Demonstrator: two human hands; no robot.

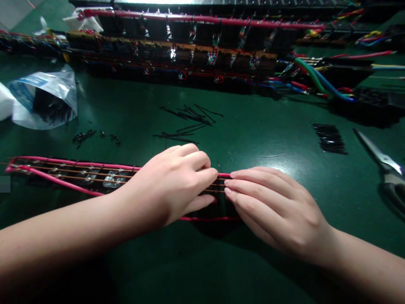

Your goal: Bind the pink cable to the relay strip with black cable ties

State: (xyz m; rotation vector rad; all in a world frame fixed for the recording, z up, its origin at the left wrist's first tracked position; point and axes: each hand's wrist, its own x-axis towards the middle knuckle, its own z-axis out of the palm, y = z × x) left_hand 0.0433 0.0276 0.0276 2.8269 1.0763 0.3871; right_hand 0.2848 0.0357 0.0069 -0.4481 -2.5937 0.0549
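A long black strip (pixel 85 174) with copper-coloured wires along it and a pink-red cable (pixel 63 181) lies across the near part of the table. My left hand (pixel 185 179) is curled over its middle, fingers and thumb bent around the upper cable and wires. My right hand (pixel 272 202) wraps over the strip just to the right, its fingers pressed together and its thumb hidden. A small gap separates the two hands, with cable and wires showing in it. A thin black end (pixel 219 164) sticks up beside my left fingertips.
Loose thin black cable ties (pixel 190 116) lie beyond my hands. Short black pieces (pixel 84 136) and an open plastic bag (pixel 47 99) are at left. A bundle of black ties (pixel 330 138) and scissors (pixel 384 160) are at right. Larger wired assemblies (pixel 202 46) line the back.
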